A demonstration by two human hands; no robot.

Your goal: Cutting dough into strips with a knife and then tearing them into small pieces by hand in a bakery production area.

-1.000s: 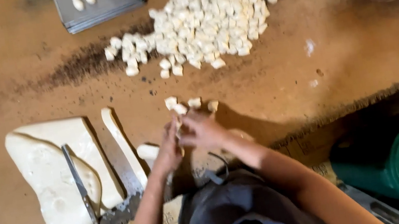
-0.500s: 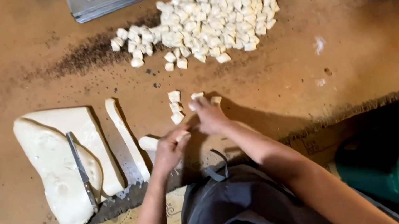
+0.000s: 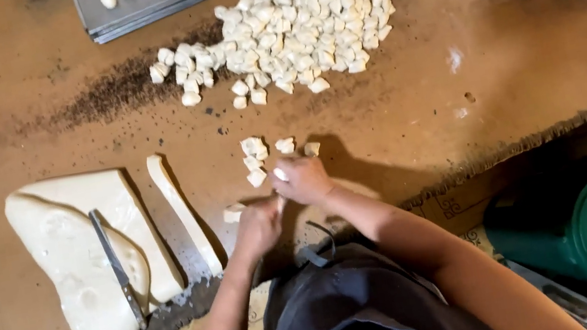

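Now a dough bit (image 3: 280, 174) is pinched in the right hand (image 3: 302, 179), closed fingers carried further from the strip end (image 3: 233, 214) than half a second ago. That end is gripped by the left hand (image 3: 260, 225). Cut pieces (image 3: 257, 156) lie just beyond on the worktop (image 3: 515, 75).
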